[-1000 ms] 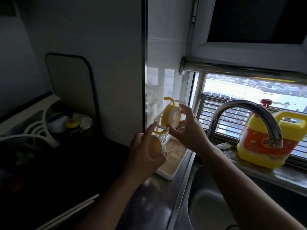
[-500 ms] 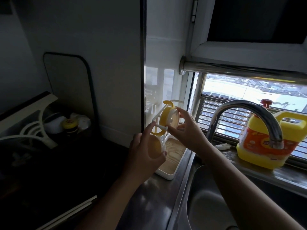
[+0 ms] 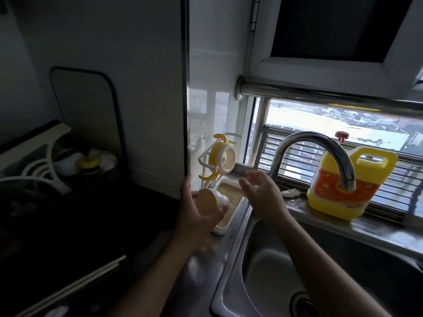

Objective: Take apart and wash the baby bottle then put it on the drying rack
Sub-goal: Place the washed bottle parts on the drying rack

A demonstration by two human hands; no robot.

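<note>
Bottle (image 3: 207, 202) in curled left hand (image 3: 194, 223)

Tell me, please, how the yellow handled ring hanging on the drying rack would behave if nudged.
The yellow handled ring hangs on one thin peg of the drying rack, so a nudge would probably swing it or knock it off. It looks like rigid, light plastic. Being round, it may roll if dropped.
</note>
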